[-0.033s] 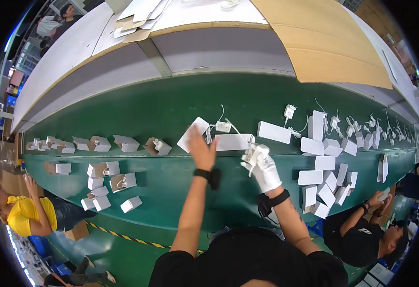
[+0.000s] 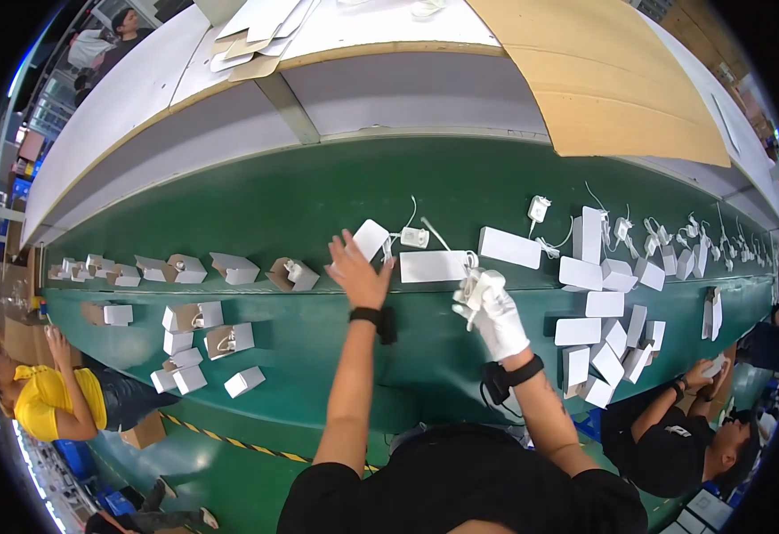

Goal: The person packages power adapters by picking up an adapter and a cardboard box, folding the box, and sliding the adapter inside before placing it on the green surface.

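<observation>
My bare left hand is open over the green bench, fingers spread, partly covering a white box. Whether it touches the box I cannot tell. In a white glove, my right hand is closed around a white power adapter with its cable bunched up. Just left of that hand lies a closed white carton. Another white adapter with a loose cable rests behind the carton, near the box by my left hand.
Open boxes with adapters inside line the left side. Several white boxes cluster at right, with corded adapters beyond. A cardboard sheet overhangs the shelf at the back. A person in yellow is at left, one in black at right.
My left hand has shifted slightly left and its fingers now show spread apart. My right hand, still holding the adapter, has moved a little to the right.
</observation>
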Motion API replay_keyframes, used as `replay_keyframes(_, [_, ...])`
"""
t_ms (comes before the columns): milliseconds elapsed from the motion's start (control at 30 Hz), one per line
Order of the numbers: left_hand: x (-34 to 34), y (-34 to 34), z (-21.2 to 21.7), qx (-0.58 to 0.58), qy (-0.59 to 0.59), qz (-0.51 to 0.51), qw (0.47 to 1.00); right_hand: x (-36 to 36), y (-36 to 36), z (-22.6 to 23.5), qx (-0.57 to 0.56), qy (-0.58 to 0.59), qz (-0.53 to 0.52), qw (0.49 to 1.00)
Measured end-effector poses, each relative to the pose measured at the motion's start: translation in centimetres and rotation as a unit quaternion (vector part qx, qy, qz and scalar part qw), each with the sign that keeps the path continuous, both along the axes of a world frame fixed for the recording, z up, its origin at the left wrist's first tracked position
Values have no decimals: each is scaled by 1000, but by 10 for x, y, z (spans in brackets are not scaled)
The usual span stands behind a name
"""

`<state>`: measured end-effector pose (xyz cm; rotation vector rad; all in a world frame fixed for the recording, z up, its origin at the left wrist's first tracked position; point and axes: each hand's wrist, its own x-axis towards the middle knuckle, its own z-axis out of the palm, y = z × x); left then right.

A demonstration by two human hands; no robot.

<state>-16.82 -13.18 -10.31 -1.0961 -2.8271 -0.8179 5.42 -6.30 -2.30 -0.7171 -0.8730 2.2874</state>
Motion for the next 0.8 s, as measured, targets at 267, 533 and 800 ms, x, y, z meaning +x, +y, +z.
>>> replay_keyframes(267, [-56,-25,10,40,-438,-201,875,8,-3,28,-45,31,91,994])
replay_keyframes(533, [-4,-20,74,24,-355,-456,816,-22,32,49,499,-211,257,800])
replay_keyframes(800, [37,-41,45,117,-493,-331,796,-32,61,75,660,-274,401,573])
